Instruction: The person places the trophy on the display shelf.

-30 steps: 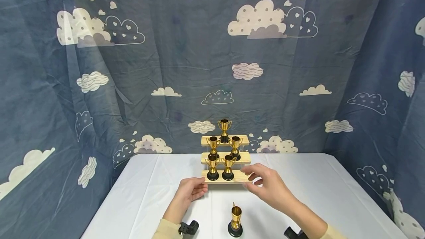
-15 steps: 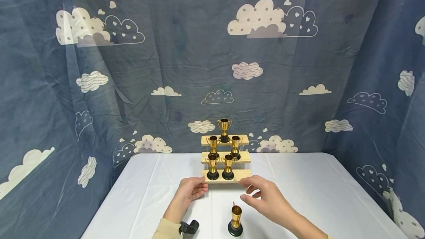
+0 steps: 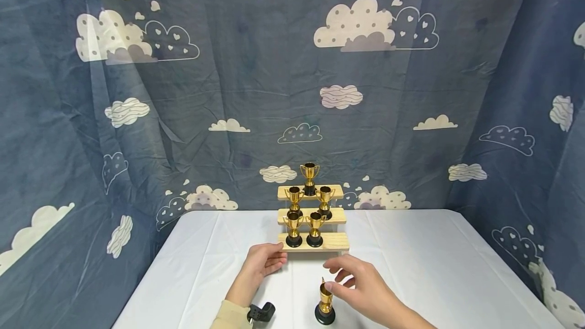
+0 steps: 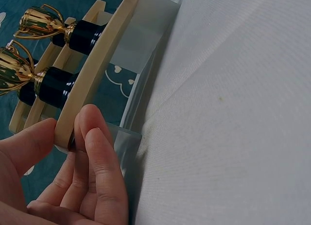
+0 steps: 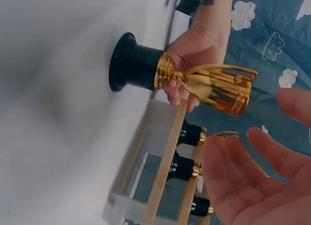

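Note:
A three-tier display stand [image 3: 335,241] with pale wooden shelves holds small gold trophy cups on black bases. Two trophies stand on the bottom shelf, two on the middle one, and a single trophy [image 3: 309,172] tops the stand. My left hand [image 3: 261,266] pinches the left end of the bottom shelf, thumb above and fingers [image 4: 102,162] below. In front of the stand, another trophy [image 3: 325,304] stands upright on the table. My right hand [image 3: 365,286] hovers at its right, thumb and fingers spread around its cup. The right wrist view shows a gap between that hand and the trophy [image 5: 141,67].
A white cloth covers the table [image 3: 411,253]. Behind and at both sides hangs a dark blue curtain [image 3: 256,85] printed with clouds. A black wrist device [image 3: 261,313] sits by my left cuff.
My right hand has moved from the right end of the bottom shelf toward the front, down to the lone trophy. My left hand has stayed on the shelf's left end.

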Demonstrator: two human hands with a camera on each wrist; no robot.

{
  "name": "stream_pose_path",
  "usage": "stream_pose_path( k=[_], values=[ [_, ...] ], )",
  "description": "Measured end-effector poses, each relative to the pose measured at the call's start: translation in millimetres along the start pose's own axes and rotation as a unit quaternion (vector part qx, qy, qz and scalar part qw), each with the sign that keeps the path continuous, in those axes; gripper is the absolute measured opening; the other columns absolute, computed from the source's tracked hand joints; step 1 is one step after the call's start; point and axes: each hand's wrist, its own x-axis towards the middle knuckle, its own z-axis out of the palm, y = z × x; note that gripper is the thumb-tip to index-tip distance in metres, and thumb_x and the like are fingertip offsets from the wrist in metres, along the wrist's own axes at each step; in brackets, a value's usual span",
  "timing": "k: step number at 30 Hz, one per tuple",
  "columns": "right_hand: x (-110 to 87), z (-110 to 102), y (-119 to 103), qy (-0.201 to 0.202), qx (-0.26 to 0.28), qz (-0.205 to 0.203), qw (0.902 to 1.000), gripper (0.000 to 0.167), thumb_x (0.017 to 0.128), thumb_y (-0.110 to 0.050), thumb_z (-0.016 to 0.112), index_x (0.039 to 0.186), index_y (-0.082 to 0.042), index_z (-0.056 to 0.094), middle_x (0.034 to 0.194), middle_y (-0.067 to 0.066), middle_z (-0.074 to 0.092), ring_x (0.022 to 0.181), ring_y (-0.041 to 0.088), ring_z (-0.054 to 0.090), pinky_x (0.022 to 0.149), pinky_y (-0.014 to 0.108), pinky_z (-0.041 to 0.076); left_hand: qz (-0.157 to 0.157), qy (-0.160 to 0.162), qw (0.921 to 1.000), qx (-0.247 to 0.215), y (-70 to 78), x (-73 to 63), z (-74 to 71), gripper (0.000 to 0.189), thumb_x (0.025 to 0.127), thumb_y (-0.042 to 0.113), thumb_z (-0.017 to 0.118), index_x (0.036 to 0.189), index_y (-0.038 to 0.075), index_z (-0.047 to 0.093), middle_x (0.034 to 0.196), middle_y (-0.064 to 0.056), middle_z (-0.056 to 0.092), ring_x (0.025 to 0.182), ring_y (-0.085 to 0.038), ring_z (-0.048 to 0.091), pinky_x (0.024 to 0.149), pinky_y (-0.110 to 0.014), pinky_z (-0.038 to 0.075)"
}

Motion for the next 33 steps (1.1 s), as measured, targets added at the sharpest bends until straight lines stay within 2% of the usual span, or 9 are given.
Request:
stream_pose_path(
  k=[6,11,17,33],
  values=[
    [-2.5,7,3,-0.019,0.020,-0.006,0.9996,0.031,0.090,-0.039,0.077,0.115,-0.024,0.068,0.105,-0.005,0.066,0.085,0.009,0.064,0.068,0.028,0.059,0.006,-0.009,0.9999,-0.005,0.3,-0.4,-0.5,0.027,0.090,0.019,0.075,0.101,-0.006,0.071,0.078,-0.009,0.073,0.068,-0.016,0.072,0.064,-0.024,0.060],
    [-3.0,13,4,-0.036,0.028,0.001,0.9990,0.035,0.087,-0.041,0.079,0.114,-0.022,0.068,0.100,-0.010,0.065,0.084,0.010,0.065,0.065,0.025,0.056,0.009,-0.010,0.9999,-0.005,0.6,-1.0,-0.3,0.029,0.090,0.019,0.075,0.105,-0.006,0.070,0.080,-0.009,0.074,0.069,-0.015,0.072,0.065,-0.025,0.061],
    [-3.1,17,6,-0.041,0.026,-0.002,0.9988,0.039,0.087,-0.044,0.078,0.116,-0.020,0.068,0.098,-0.011,0.065,0.083,0.010,0.065,0.065,0.027,0.058,0.007,-0.005,1.0000,-0.003,-0.2,-1.2,-0.1,0.029,0.089,0.019,0.076,0.105,-0.005,0.070,0.081,-0.009,0.074,0.069,-0.015,0.072,0.065,-0.025,0.061],
    [-5.2,25,9,-0.026,0.040,-0.020,0.9987,0.034,0.087,-0.024,0.081,0.118,-0.018,0.067,0.098,-0.008,0.066,0.081,0.006,0.064,0.065,0.026,0.059,0.008,-0.007,0.9999,-0.006,0.3,-0.8,-0.1,0.027,0.090,0.018,0.075,0.101,-0.006,0.071,0.077,-0.008,0.073,0.069,-0.015,0.072,0.063,-0.024,0.060]
  ],
)
